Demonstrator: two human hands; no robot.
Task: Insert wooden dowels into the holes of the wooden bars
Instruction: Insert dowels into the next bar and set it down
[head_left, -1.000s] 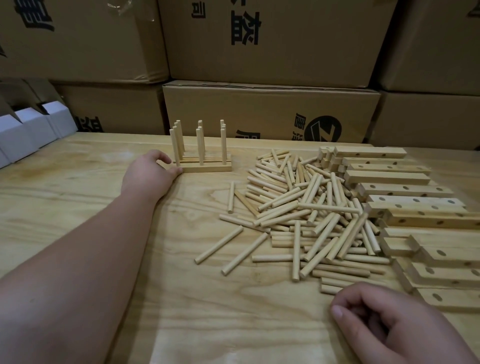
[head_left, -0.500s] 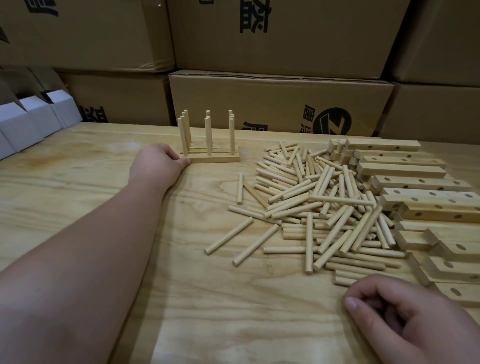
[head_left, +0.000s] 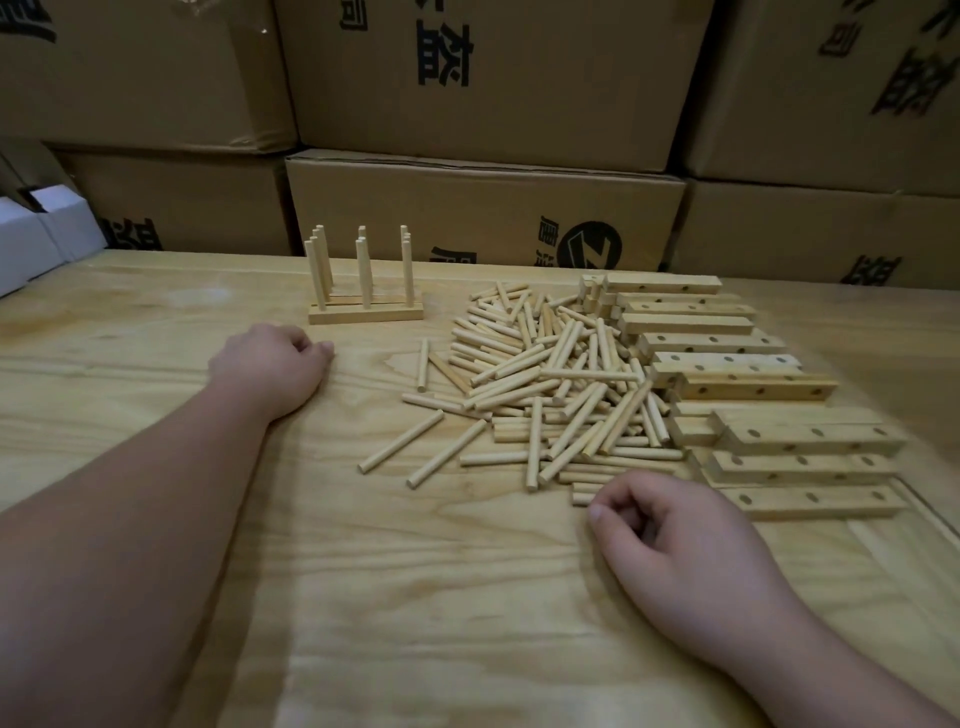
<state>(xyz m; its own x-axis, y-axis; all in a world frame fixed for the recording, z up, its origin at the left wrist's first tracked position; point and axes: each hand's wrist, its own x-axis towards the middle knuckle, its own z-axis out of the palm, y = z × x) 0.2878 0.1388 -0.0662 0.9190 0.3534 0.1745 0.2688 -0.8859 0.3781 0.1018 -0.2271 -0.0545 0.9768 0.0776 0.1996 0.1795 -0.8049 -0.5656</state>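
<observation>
**Both my hands rest beside the pile of dowels**

The pile of dowels (head_left: 550, 395) lies in a loose heap on the wooden table (head_left: 415, 597), and I place everything else by it.

My left hand (head_left: 270, 369) rests on the table to the left of the pile, well apart from it. Its fingers are curled under loosely and hold nothing. My forearm runs back from it toward the near left corner.

My right hand (head_left: 670, 540) lies on the table at the near edge of the pile, just beside the closest dowels. Its fingers are curled in toward the palm with the thumb out front, and I cannot see anything held in them.

To the right of the pile, touching its edge, lie the wooden bars (head_left: 727, 364), stacked roughly side by side from far to near, their drilled holes showing along the faces.

Beyond the pile and to its left stand the finished bars (head_left: 366, 312), lying flat close together with dowels upright in their holes. They sit just past my left hand, not touching it.

Behind the pile, along the far edge of the table, cardboard boxes (head_left: 483, 208) are stacked with dark print on them. Far left of the pile, white boxes (head_left: 47, 239) sit at the table's edge.
</observation>
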